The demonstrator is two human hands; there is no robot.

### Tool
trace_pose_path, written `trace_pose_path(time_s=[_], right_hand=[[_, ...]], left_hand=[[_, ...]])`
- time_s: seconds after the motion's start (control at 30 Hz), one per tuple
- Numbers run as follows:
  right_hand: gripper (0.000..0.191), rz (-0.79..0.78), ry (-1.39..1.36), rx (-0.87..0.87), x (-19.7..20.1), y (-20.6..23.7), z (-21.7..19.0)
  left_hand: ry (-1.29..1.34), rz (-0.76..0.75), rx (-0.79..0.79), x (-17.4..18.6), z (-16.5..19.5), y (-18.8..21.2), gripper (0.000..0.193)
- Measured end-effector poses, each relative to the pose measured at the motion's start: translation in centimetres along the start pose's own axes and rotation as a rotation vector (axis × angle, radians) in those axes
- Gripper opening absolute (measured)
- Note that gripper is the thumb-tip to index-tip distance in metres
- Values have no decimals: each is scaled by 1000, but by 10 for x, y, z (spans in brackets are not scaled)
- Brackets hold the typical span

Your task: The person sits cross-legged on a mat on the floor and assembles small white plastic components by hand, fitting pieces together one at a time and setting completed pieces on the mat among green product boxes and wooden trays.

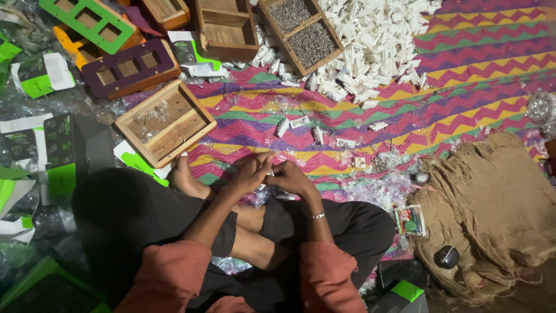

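Bare, both hands met at the lower middle of the frame above the crossed legs: the left hand (250, 174) and right hand (291, 177) pinched together on a small clear packet (270, 173), though its contents were too small to tell. Just left lay a wooden tray (166, 122). White plastic pieces (370, 40) were heaped at the upper right on the zigzag mat (475, 64).

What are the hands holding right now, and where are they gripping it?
The left hand and right hand meet over something small; what and where cannot be told.
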State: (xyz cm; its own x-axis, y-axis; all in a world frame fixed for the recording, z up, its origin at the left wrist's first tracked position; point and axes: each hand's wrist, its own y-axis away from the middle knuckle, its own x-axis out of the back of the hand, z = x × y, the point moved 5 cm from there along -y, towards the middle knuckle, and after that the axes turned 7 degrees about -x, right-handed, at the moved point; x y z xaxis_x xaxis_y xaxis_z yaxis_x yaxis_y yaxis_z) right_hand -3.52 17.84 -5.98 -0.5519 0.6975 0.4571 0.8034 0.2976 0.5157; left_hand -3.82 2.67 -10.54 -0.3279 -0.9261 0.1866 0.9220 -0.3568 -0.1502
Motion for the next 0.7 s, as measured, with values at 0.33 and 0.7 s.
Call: trace_pose_path(time_s=[0.33, 0.7], right_hand=[[39, 835, -254, 9, 154, 6, 7], [40, 695, 283, -153, 104, -16, 19]], left_hand=[[27, 14, 148, 12, 21, -7, 53], [-142, 172, 45, 10, 2, -11, 39]])
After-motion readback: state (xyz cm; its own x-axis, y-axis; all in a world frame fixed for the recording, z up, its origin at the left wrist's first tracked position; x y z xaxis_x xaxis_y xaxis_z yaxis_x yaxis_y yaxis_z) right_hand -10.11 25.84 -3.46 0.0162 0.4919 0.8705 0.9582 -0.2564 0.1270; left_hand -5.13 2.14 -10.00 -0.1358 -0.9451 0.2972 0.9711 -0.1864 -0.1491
